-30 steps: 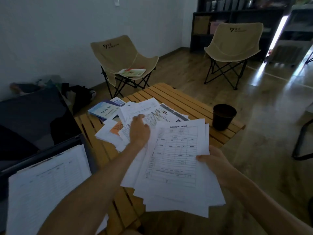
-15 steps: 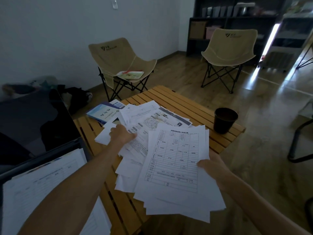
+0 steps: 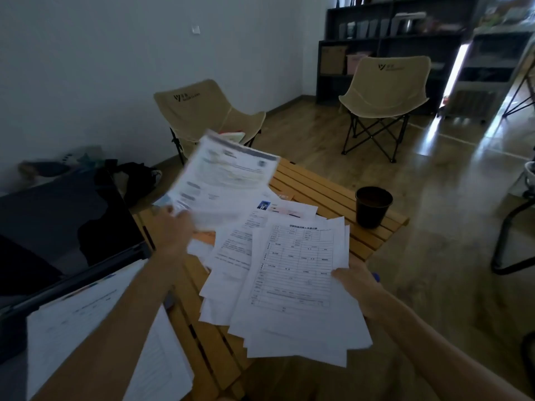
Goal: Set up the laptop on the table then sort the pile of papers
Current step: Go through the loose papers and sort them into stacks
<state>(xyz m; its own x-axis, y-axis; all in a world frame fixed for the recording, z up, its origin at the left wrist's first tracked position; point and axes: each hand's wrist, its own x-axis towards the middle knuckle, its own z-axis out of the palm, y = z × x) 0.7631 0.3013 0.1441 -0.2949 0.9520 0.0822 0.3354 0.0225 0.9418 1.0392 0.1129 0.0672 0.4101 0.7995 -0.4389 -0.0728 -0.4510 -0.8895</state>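
At mid-frame the lifted sheet (image 3: 224, 180), blurred, hangs over the counter (image 3: 312, 186), pinched at its lower left corner by the left hand (image 3: 173, 224); its long axis runs toward upper right. The right hand (image 3: 351, 280) grips the fanned stack (image 3: 295, 285) by its right edge, long axis toward the frame's top. One-edge grips could let sheets slide off; the cup (image 3: 373, 205) stands near.

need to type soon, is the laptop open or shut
Open: the laptop has its dark screen raised; papers lie over its base.
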